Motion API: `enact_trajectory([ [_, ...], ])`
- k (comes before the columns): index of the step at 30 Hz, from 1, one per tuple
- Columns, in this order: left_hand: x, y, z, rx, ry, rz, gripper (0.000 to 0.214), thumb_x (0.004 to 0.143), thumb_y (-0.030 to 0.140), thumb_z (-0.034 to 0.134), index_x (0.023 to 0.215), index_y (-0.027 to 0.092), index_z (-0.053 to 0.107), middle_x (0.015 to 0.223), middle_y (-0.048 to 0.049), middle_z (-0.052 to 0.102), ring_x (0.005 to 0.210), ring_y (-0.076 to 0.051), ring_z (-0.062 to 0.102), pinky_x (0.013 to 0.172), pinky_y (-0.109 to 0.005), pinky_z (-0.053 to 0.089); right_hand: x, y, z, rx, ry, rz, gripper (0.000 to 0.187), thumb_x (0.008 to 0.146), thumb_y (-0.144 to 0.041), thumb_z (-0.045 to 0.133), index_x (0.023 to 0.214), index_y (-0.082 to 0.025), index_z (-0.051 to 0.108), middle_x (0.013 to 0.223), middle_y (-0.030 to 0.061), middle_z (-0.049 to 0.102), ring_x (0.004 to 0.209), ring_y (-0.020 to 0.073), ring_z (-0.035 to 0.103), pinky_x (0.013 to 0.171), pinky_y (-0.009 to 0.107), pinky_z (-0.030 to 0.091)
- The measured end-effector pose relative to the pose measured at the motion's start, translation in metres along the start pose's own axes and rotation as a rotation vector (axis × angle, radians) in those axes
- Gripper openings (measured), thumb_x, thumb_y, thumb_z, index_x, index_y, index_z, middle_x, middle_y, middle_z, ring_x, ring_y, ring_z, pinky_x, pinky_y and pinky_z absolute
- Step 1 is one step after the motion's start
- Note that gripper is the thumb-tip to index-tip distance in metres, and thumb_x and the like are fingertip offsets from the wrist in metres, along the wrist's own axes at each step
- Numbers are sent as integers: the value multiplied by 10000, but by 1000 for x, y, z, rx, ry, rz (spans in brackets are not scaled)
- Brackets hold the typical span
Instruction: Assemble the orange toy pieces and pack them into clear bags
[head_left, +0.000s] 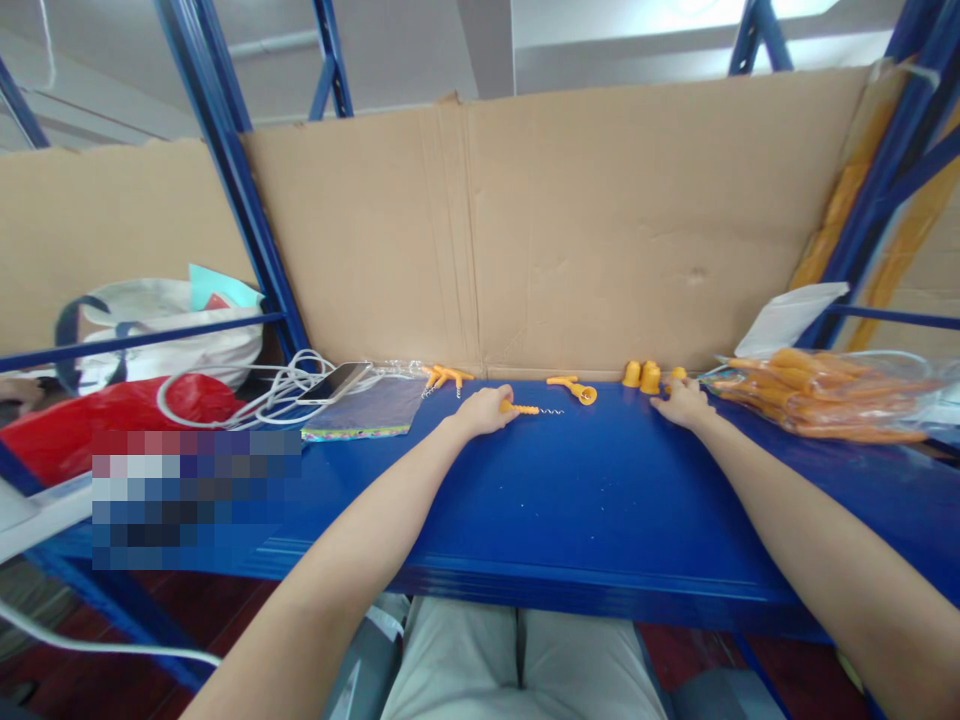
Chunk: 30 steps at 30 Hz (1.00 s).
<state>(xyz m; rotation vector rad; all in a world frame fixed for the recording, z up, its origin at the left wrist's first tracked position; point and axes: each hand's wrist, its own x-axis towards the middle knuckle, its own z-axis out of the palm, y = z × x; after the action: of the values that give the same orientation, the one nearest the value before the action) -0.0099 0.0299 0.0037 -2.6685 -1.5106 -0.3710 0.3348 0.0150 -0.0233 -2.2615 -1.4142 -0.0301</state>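
Note:
My left hand (484, 410) is closed round the orange handle of a small corkscrew (534, 410) whose metal spiral points right along the blue shelf (585, 500). My right hand (684, 402) rests on the shelf with fingers bent, touching a small orange cap (677, 376). Two more orange caps (642, 375) stand just left of it. Another orange corkscrew part (574, 387) lies between my hands, near the cardboard back wall. A further pair of orange corkscrews (444, 378) lies left of my left hand.
A clear bag of orange parts (821, 396) sits at the right. A phone (334, 382), white cable (247, 398) and a plastic sleeve (367, 410) lie at the left, beside a red bag (120, 415) and a white tote (165, 325). Cardboard (570, 230) backs the shelf between blue uprights.

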Motion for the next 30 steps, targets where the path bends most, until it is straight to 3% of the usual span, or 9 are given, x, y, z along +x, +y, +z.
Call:
enact_trajectory([
  [5,0,-1,1,-13,9,6,241,847,351,546,1024,188,564,932,-69,699,899,-221,650,771,-292,476,8,13,2,-48,-61,24,504,839,-450,460,1273,-209,551,1379,202,449,1254,410,436,960,601,386],
  [11,0,-1,2,-19,-2,4,239,849,364,537,1017,196,567,874,-53,701,884,-217,652,774,-288,474,13,20,5,-52,18,-14,477,825,-450,477,1256,-264,561,1262,192,554,1165,417,508,872,651,420],
  [18,1,-2,2,-31,-18,10,223,856,355,539,1008,194,567,920,-60,707,880,-220,656,750,-286,474,6,13,-10,-113,63,35,485,821,-237,430,1290,-150,513,1333,224,474,1235,371,463,942,546,422],
  [25,1,-3,3,-76,-46,6,210,856,354,540,996,201,571,803,-30,707,819,-205,660,731,-278,472,35,23,-19,-210,-23,-84,521,826,-227,442,1337,-128,465,1375,206,457,1256,359,453,965,487,419],
  [30,2,-3,5,-68,-56,3,219,861,361,530,1006,206,584,850,-41,711,855,-218,660,739,-284,471,50,17,-17,-246,-77,-84,529,833,-148,466,1355,-66,460,1323,258,494,1189,340,528,941,416,450],
])
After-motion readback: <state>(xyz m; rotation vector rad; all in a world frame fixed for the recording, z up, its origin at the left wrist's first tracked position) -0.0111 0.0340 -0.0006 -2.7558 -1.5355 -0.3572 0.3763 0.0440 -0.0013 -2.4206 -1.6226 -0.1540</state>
